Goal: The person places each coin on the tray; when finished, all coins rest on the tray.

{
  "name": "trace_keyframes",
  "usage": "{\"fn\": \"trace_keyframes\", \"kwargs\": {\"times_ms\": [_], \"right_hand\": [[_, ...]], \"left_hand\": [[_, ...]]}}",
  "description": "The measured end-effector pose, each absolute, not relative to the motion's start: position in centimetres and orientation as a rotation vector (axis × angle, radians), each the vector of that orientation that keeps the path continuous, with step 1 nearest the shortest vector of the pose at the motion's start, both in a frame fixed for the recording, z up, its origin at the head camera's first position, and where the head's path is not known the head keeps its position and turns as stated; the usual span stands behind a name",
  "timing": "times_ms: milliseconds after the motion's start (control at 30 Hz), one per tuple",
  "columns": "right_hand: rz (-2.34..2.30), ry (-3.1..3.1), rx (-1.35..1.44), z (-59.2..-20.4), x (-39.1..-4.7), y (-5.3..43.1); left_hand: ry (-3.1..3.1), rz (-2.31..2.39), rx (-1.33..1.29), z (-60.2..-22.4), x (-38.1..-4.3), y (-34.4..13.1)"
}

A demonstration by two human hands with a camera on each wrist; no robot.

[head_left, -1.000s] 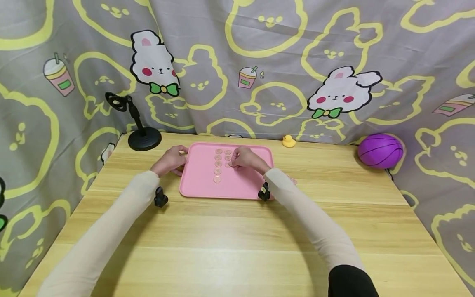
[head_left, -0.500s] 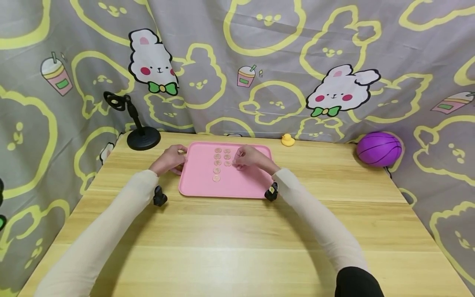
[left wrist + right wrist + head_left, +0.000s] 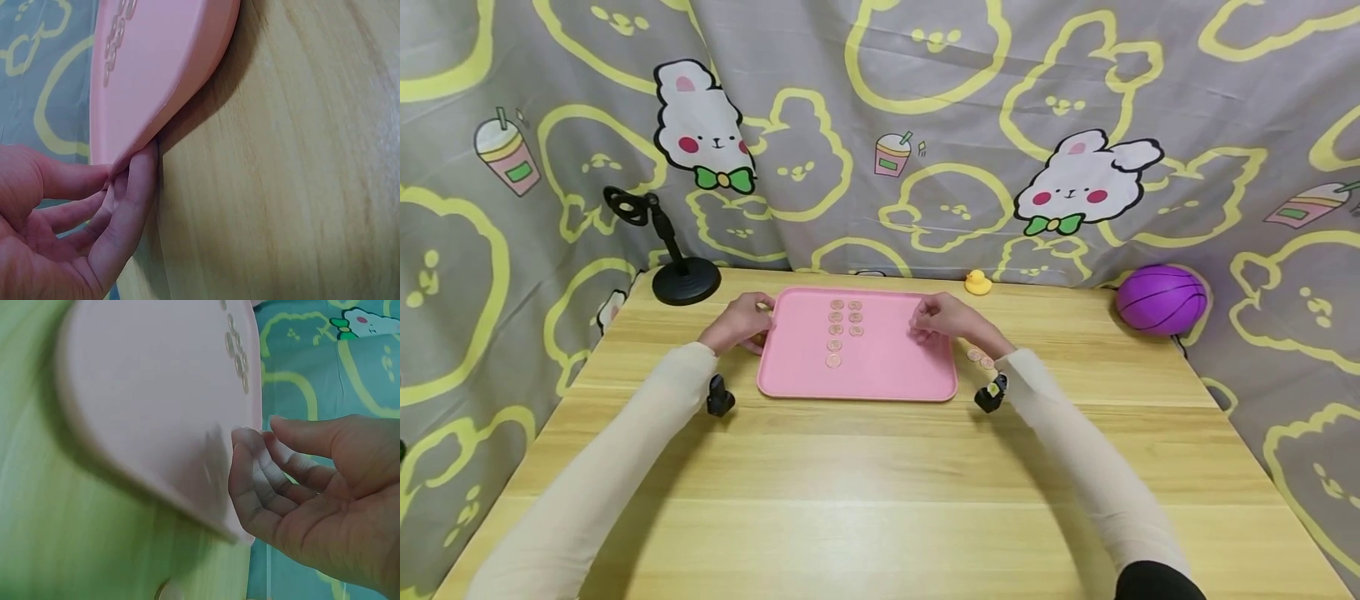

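Note:
A pink tray (image 3: 887, 375) lies on the wooden table, with several round coin-like discs (image 3: 835, 330) in two columns on it. The left column is longer; the right one has three discs. My left hand (image 3: 741, 323) grips the tray's left rim, thumb on top and fingers at the outer side, as the left wrist view shows. Over the right part of the tray hovers my right hand (image 3: 946, 317), its fingers loosely bent and nothing between them. More discs (image 3: 974, 354) lie on the table just right of the tray, partly hidden by the right wrist.
At the back left stands a black stand (image 3: 687, 280) with a ring-shaped holder. A yellow rubber duck (image 3: 977, 282) sits behind the tray, and a purple ball (image 3: 1161, 300) is at the back right. A patterned curtain (image 3: 820, 167) hangs behind the table.
My right hand has left the lowest disc of the right column and moved right to the tray's right side. The left hand still holds the tray's rim.

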State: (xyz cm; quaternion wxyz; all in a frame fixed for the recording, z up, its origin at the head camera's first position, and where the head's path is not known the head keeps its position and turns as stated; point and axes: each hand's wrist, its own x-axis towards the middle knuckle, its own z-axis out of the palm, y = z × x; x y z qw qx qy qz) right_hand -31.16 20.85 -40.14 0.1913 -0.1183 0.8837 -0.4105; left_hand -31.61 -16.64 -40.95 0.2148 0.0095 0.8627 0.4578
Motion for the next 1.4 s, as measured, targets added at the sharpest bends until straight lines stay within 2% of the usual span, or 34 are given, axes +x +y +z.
{"fn": "trace_keyframes", "kwargs": {"times_ms": [867,1133,1400], "right_hand": [[-1.17,2.571,-0.271,-40.2,-28.9,28.9],[-1.12,2.518,-0.353,-40.3,-28.2,30.8],[-1.056,2.455,-0.507,-42.3,-27.8,31.8]], "left_hand": [[2.398,1.276,0.042,-41.1,-31.6,-16.7],[2.403,1.272,0.049,-41.3,-31.7,-16.9],[2.425,1.254,0.048,-41.4,-31.7,-16.9]]}}
